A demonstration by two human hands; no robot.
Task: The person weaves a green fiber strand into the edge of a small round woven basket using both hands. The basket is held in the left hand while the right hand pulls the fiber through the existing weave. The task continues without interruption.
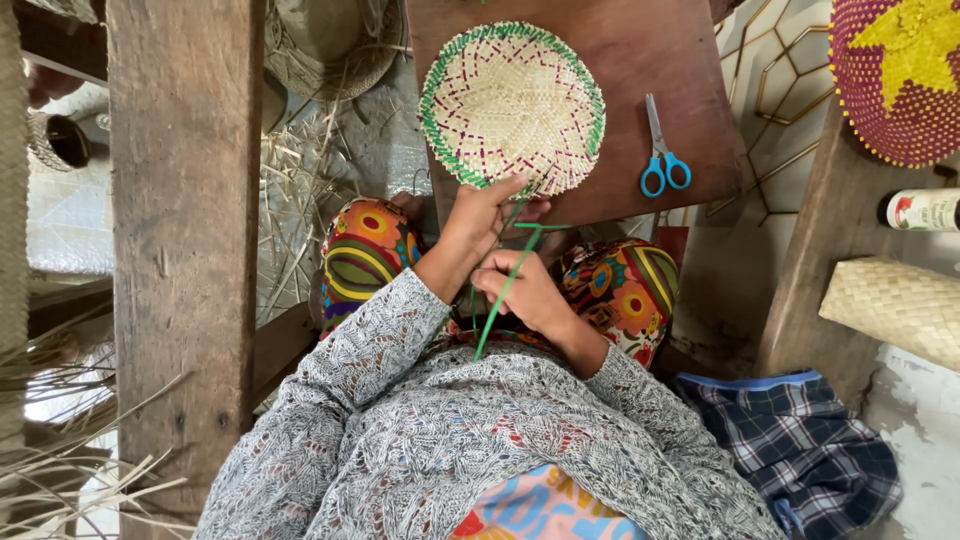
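A round woven straw mat (512, 105) with a green rim and purple stitching lies on a brown wooden board (640, 60). My left hand (480, 215) grips the mat's near edge between fingers and thumb. My right hand (525, 290) is closed around a thin green strip (500, 300) that runs up from my lap to the mat's edge. Both forearms wear grey patterned sleeves. My knees, in bright multicoloured cloth, sit under the board.
Blue-handled scissors (662, 160) lie on the board to the right of the mat. A thick wooden post (180, 250) stands at left with loose straw (70, 470) beside it. At right are a purple and yellow woven piece (895, 75), a bottle (922, 210), a plain woven panel (890, 305) and checked cloth (810, 450).
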